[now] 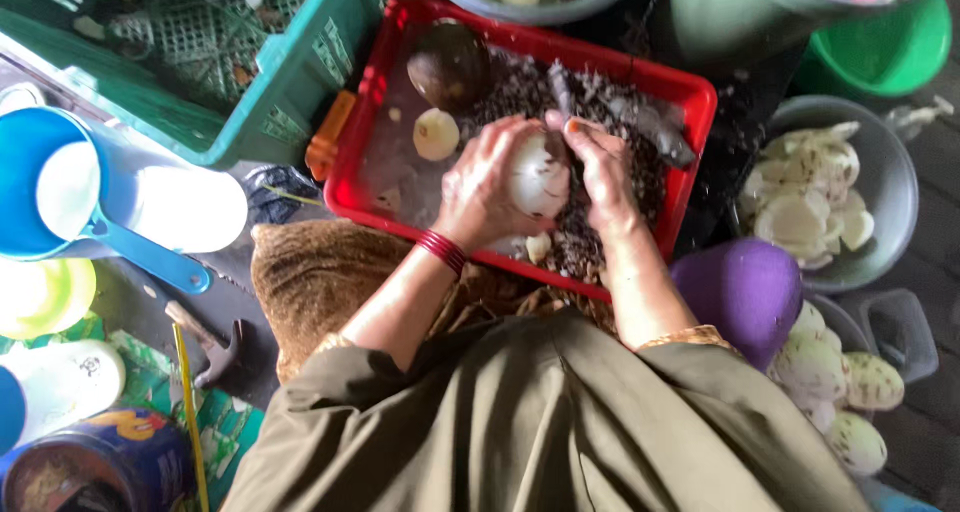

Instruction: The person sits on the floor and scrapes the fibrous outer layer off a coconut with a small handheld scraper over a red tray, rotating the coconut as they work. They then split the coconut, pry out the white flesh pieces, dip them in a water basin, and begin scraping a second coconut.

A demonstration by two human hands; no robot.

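My left hand [482,184], with red bangles at the wrist, cups a round white peeled fruit [540,177] over the red plastic tray [350,187]. My right hand [603,167] presses against the fruit's right side and grips what looks like a small knife [560,90], its grey blade sticking out past the thumb. Dark peelings [520,90] cover much of the tray. A brown unpeeled fruit [450,64] and a small pale peeled one [436,134] lie in the tray's left part.
A green crate [290,102] stands left of the tray, with a blue scoop [60,187] beside it. At right are a grey bowl [890,172] of white pieces, a purple rounded object [745,287] and pale fruits [810,364]. A hammer [210,344] lies at lower left.
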